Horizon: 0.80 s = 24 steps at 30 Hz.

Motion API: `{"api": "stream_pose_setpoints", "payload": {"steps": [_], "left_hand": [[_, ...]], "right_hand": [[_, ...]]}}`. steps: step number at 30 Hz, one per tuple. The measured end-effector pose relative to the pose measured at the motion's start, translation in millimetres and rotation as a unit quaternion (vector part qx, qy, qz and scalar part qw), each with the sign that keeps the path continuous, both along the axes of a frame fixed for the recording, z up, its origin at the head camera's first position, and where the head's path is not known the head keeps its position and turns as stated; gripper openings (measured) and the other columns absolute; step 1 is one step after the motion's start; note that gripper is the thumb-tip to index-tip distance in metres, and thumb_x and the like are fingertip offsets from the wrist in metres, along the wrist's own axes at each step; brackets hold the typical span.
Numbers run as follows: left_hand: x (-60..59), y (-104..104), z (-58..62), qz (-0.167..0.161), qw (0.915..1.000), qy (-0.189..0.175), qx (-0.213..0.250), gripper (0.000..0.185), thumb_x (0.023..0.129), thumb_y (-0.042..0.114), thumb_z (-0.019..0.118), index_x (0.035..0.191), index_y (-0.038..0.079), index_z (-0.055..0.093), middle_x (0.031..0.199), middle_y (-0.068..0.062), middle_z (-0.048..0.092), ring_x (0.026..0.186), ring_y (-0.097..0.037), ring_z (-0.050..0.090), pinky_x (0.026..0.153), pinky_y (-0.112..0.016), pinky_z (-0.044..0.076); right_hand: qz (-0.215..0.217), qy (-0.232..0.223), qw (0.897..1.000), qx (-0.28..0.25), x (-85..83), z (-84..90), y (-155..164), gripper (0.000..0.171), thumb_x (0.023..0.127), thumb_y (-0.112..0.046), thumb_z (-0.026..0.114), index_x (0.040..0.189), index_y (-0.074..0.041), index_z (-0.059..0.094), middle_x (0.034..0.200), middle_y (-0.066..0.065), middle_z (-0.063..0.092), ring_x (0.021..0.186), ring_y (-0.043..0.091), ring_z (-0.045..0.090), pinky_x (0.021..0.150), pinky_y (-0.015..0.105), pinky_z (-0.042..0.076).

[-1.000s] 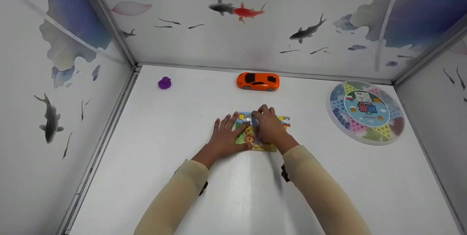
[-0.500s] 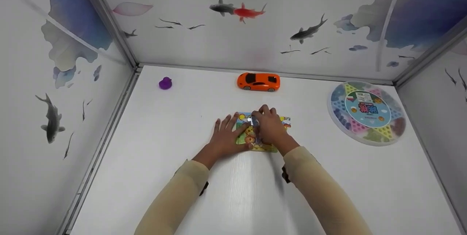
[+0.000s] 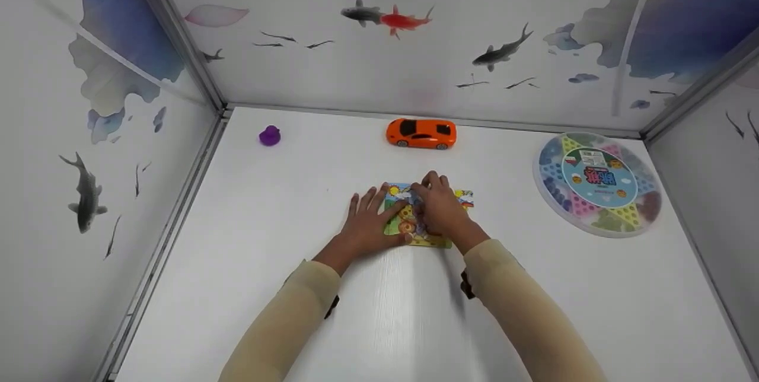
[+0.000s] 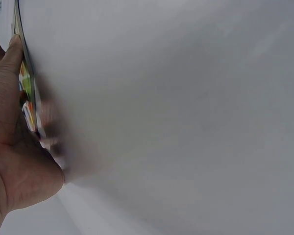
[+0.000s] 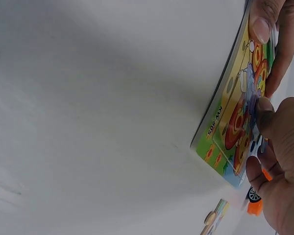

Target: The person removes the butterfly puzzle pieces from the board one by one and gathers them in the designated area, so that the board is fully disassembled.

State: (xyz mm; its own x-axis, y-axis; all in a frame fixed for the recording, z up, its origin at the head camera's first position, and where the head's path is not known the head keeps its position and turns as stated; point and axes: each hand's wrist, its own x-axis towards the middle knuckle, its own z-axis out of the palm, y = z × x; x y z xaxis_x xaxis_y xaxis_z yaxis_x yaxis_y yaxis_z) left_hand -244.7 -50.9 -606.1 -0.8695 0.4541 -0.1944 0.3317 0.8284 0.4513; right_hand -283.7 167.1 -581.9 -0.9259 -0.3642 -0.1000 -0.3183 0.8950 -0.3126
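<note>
A colourful picture puzzle board (image 3: 398, 223) lies flat in the middle of the white table (image 3: 379, 311). My left hand (image 3: 369, 223) rests flat on its left edge with the fingers spread. Its thumb (image 5: 262, 24) lies along the board's rim (image 4: 27, 88). My right hand (image 3: 436, 207) sits over the middle of the board with its fingers curled. In the right wrist view its thumb and a finger pinch a bluish puzzle piece (image 5: 254, 112) down against the board (image 5: 225, 117). The hand hides most of the picture.
An orange toy car (image 3: 421, 133) stands behind the board and a small purple duck (image 3: 270, 135) at the back left. A round checkers box (image 3: 596, 183) lies at the right. A loose puzzle piece (image 5: 213, 218) lies just beyond the board. Painted walls enclose three sides.
The pale piece that showed between my right fingers has sunk lower onto the board and is mostly covered. Both hands stay in place.
</note>
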Motion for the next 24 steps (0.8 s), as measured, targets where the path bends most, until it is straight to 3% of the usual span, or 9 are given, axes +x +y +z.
{"api": "stream_pose_setpoints", "payload": {"steps": [6, 14, 24], "left_hand": [[0.3, 1, 1.1, -0.004, 0.9997, 0.012, -0.022, 0.088, 0.103, 0.077, 0.055, 0.176, 0.038, 0.029, 0.189, -0.009, 0.001, 0.175, -0.039, 0.003, 0.138, -0.069, 0.002], [-0.9, 0, -1.9, -0.002, 0.9998, 0.012, -0.018, 0.088, 0.102, 0.078, 0.054, 0.176, 0.038, 0.029, 0.189, -0.008, 0.000, 0.175, -0.038, 0.003, 0.138, -0.069, 0.002], [3.5, -1, 2.0, -0.004, 0.9996, 0.025, -0.007, 0.086, 0.103, 0.076, 0.056, 0.176, 0.037, 0.031, 0.189, -0.010, 0.003, 0.175, -0.040, 0.006, 0.138, -0.070, 0.004]], "right_hand": [[0.003, 0.026, 0.999, 0.024, 0.8, 1.6, 2, 0.045, 0.107, -0.018, 0.073, 0.151, -0.016, 0.064, 0.148, 0.016, 0.055, 0.134, 0.038, 0.051, 0.114, 0.061, 0.051], [0.001, 0.030, 0.998, 0.051, 0.6, 9.7, 5, 0.027, 0.108, -0.019, 0.072, 0.135, -0.014, 0.073, 0.145, 0.010, 0.059, 0.135, 0.036, 0.049, 0.118, 0.065, 0.043], [-0.003, 0.047, 0.998, 0.029, 0.3, 8.2, 23, 0.025, 0.106, -0.018, 0.075, 0.131, -0.017, 0.075, 0.144, 0.009, 0.060, 0.135, 0.036, 0.048, 0.119, 0.067, 0.040]]}}
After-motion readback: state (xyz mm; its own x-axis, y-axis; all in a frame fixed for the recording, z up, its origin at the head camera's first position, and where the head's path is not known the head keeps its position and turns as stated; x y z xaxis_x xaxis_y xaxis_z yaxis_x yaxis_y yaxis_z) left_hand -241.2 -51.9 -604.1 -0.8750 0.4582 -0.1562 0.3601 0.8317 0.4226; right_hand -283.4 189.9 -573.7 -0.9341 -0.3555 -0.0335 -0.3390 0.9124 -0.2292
